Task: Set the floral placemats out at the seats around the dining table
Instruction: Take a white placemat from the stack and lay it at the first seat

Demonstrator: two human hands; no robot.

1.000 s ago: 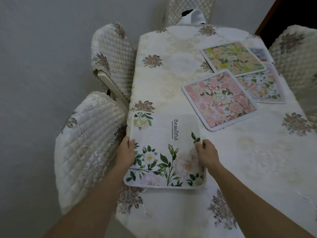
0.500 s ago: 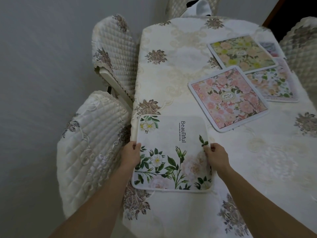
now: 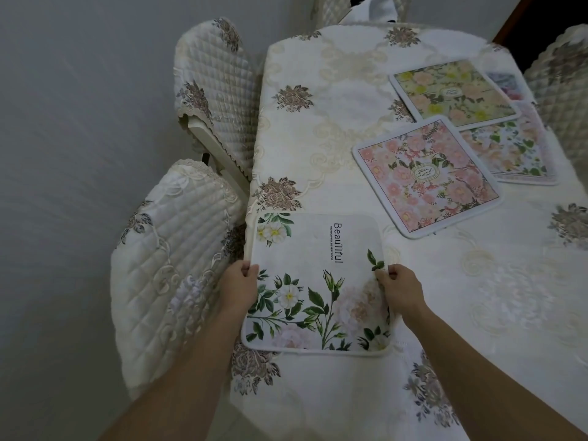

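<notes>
A white floral placemat [image 3: 318, 281] printed "Beautiful" lies at the table's near left corner, beside the nearest quilted chair [image 3: 171, 265]. My left hand [image 3: 238, 286] grips its left edge and my right hand [image 3: 402, 289] grips its right edge. Its left edge sits right at the table's edge. A pink floral placemat [image 3: 426, 178] lies further in, toward the middle. Behind it a yellow-green placemat [image 3: 451, 93] overlaps a white-and-pink one [image 3: 512, 151], and a further mat [image 3: 506, 84] peeks out behind them.
The table [image 3: 334, 100] wears a cream embroidered cloth. A second quilted chair [image 3: 216, 87] stands on the left side, another chair [image 3: 560, 100] on the right, and one at the far end [image 3: 331, 7] with a white cloth on it. A grey wall lies to the left.
Both hands keep their grip on the white placemat's edges. The mat and hands appear lower and further right in view as the camera shifted.
</notes>
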